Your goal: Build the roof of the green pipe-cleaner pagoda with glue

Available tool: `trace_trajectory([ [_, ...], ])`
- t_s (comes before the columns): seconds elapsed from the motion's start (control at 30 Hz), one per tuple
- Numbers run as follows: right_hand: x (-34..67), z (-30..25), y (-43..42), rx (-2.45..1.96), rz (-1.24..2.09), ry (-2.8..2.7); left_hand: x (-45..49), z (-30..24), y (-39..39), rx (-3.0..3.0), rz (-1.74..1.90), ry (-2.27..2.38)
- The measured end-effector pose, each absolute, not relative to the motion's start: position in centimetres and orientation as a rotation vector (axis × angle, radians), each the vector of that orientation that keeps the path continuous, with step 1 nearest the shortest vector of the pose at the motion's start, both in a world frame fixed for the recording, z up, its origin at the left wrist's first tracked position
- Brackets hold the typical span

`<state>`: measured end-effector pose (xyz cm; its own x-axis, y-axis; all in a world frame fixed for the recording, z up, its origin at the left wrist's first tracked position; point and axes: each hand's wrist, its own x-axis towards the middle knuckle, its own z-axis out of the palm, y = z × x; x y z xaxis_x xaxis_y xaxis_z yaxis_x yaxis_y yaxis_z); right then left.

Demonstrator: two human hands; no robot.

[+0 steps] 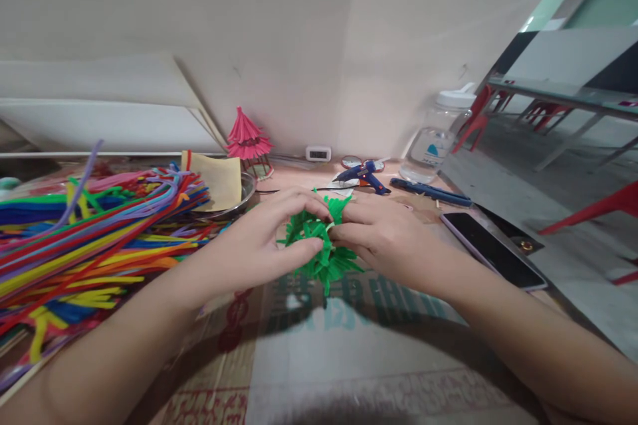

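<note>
A green pipe-cleaner piece [326,265], with many short spiky strands, is held between both hands above the middle of the table. My left hand [266,239] grips its left side, thumb in front and fingers curled over the top. My right hand [386,232] closes on its right side, the fingertips pressed in near the centre. The fingers hide part of the piece, and a pale spot shows between the fingertips. Its lower strands hang over the printed cardboard [319,352].
Colourful pipe cleaners [100,232] are heaped at left, near a metal bowl [244,196]. Behind stand a pink pipe-cleaner tree [246,136], a small digital clock [318,154] and a blue glue gun [366,174]. At right are a water bottle [429,143], a utility knife [431,192] and a phone [491,249].
</note>
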<state>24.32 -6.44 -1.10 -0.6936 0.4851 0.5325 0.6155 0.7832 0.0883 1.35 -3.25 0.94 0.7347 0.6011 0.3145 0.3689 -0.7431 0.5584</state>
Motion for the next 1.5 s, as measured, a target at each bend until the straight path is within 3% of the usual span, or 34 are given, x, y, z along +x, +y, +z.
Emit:
trace_trajectory([
  [0.63,23.9,-1.4,-6.3,-0.765,-0.317,-2.443,2.1,0.8,-3.6,2.507,0.648,0.747],
  [1.07,26.0,-1.6,-4.1,-0.892,0.203,-2.351,0.2,1.6,-2.1,2.447,0.818,0.984],
  [1.5,25.7,-1.7,-4.4,-0.872,0.281,-2.319,1.9,0.7,-2.8,2.333,0.714,1.005],
])
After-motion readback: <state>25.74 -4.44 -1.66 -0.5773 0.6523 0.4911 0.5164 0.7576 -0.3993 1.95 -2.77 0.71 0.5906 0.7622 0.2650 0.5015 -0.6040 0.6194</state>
